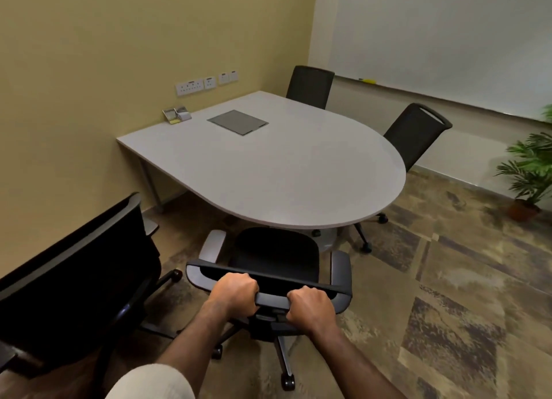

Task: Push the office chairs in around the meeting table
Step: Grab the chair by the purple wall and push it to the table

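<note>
Your left hand (236,291) and right hand (310,307) are both closed around the top rail of the near office chair (274,258), knuckles up, side by side near the middle of the backrest edge. That chair faces the rounded end of the meeting table (268,171); the front of its seat sits just under the table's curved edge, both armrests outside it.

A second chair (77,279) stands to your left, apart from the table, its back toward the yellow wall. Two more chairs sit on the far side: the corner chair (310,84) is tucked close against the table's far edge, and the right-side chair (415,132) stands near the curve, its castors showing under the tabletop.

On the table: a grey flap panel (238,122) set into the surface and a small holder (176,115) by the wall. A potted plant (528,171) stands at the right edge, on the patterned carpet.
</note>
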Tool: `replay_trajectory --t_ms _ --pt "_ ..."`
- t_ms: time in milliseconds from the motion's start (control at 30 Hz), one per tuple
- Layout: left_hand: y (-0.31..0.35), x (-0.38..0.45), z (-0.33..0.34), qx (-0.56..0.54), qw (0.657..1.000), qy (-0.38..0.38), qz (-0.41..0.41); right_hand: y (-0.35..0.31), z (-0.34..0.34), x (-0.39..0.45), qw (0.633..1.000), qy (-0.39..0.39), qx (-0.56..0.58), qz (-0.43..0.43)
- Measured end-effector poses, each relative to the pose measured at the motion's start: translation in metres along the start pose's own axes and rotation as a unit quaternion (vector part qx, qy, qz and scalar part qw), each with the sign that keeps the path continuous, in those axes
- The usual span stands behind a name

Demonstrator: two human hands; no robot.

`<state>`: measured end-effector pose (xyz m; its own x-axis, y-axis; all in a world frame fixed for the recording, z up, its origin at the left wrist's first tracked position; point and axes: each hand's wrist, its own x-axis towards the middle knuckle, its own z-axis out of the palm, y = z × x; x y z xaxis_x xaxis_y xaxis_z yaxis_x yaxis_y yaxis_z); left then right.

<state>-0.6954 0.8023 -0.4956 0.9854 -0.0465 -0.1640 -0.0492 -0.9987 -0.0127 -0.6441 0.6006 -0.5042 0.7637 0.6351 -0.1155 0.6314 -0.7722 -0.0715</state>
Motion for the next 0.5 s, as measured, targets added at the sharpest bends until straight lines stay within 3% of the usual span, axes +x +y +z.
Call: replay_trajectory --t_ms 367,500 --pt "-0.069 0.082 -0.013 -0.031 0.992 0.013 0.121 0.013 0.0 0.086 0.999 0.004 -0.015 0.036" --pt "-0.082 0.099 -0.009 -0.016 0.993 0.003 0.116 0.008 0.002 0.102 0.998 0.001 -0.009 0.056"
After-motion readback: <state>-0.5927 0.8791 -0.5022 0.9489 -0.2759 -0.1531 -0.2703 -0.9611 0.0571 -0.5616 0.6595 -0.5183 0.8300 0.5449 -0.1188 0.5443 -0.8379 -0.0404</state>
